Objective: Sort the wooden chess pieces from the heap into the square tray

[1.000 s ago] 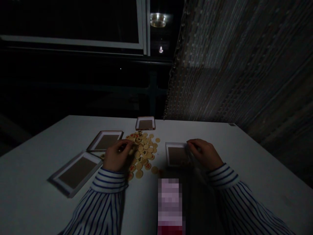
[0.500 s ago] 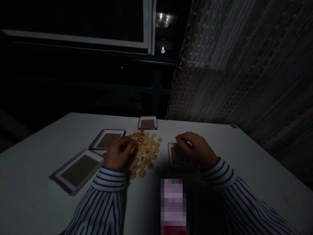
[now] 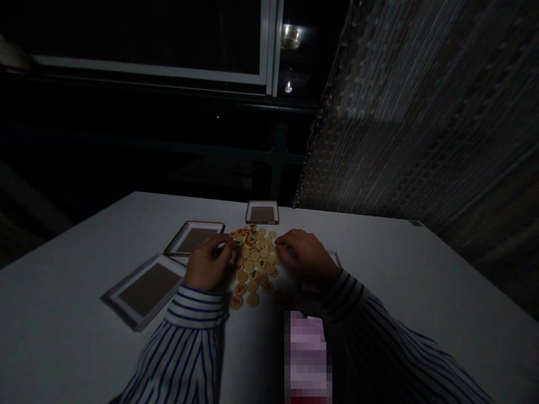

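Round wooden pieces (image 3: 252,286), some with red or black characters, lie in a heap on the white table (image 3: 101,235). My left hand (image 3: 208,264) is at the heap's left edge, thumb and fingers curved with a gap between them; no piece shows clearly in it. On the heap's right side is my right hand (image 3: 305,258), its fingers bent and pressed together over the nearest pieces. Whatever its fingertips hold, if anything, is hidden. A shallow box (image 3: 334,257) is mostly covered by my right hand and wrist.
Two shallow trays, one nearer (image 3: 149,289) and one farther (image 3: 196,238), stand left of the heap. A small tray (image 3: 261,213) is behind it. A blurred pink object (image 3: 307,353) is at the near edge. A bead curtain (image 3: 379,112) hangs at the right.
My right hand has moved left, from over the box to the edge of the heap. My left hand stays beside the pieces. The whole view has shifted slightly.
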Demonstrator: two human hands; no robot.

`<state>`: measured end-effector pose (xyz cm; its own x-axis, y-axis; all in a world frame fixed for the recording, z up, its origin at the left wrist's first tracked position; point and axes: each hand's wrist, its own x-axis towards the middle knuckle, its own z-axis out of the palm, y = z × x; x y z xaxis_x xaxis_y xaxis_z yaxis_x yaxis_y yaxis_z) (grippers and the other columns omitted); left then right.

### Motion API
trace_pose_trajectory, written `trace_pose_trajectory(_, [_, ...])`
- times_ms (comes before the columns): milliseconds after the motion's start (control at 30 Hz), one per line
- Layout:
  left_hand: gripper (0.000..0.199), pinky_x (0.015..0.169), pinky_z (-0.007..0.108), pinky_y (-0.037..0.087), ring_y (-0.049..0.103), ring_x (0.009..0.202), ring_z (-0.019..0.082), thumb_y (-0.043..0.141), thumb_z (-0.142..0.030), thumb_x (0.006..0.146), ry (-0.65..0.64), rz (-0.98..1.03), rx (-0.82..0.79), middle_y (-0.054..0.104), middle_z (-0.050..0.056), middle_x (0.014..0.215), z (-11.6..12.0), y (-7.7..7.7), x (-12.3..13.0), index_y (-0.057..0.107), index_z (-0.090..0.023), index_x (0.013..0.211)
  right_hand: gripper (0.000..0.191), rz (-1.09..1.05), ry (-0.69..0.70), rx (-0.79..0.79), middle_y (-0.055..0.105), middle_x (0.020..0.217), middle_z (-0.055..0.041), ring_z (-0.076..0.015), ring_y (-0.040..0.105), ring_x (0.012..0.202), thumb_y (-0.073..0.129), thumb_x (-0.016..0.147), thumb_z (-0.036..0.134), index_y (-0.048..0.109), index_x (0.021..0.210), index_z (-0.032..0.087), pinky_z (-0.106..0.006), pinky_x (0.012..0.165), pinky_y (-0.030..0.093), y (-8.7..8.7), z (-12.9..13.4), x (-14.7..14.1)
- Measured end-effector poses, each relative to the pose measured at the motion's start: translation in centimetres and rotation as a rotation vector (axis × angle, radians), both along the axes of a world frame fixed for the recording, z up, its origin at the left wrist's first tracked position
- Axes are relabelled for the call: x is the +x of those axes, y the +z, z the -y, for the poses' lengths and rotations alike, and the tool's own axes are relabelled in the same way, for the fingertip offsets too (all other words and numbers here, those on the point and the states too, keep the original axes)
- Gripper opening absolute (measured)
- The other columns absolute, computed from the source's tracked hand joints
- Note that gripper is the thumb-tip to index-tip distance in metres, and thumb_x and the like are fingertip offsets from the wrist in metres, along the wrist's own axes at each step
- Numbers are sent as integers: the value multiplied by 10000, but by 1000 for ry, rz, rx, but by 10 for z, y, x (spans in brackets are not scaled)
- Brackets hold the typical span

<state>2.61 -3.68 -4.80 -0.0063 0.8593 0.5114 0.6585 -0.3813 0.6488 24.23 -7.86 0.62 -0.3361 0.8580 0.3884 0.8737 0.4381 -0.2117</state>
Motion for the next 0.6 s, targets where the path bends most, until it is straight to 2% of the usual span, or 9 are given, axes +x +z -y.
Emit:
trace_pose_trajectory(167, [263, 804, 300, 443, 578, 871, 179, 485, -377, 738, 37, 8, 4, 646, 40, 911, 0, 1, -2, 644, -180, 809, 193, -36, -28, 33, 612, 890, -41, -162, 516, 858, 446, 795, 243, 603, 891, 184, -293, 755, 352, -21, -7, -4])
trace_pose_trajectory(267, [263, 810, 309, 439, 579, 867, 180, 479, -374, 751, 18, -19, -12, 645, 43, 899, 1, 0, 1, 639, -178, 823, 190, -66, -44, 72, 612, 889, -38, -165, 517, 857, 442, 794, 244, 603, 879, 191, -299, 749, 347, -32, -10, -2])
trace_pose_trajectory(367, [271, 835, 324, 427, 563, 904, 187, 493, -387, 747, -59, -77, -9, 631, 53, 931, 2, -4, 7, 639, -178, 838, 183, -92, -59, 105, 611, 883, -36, -163, 518, 844, 447, 791, 249, 603, 872, 197, -301, 746, 346, -38, -12, -1])
trace_pose_trajectory(600, [257, 891, 419, 377, 475, 1025, 237, 531, -371, 727, -235, -390, 71, 556, 72, 1085, 6, -18, 24, 646, -217, 897, 180, -80, -47, 132, 614, 887, -31, -152, 523, 832, 461, 784, 254, 606, 883, 211, -288, 733, 352, -46, -13, 0])
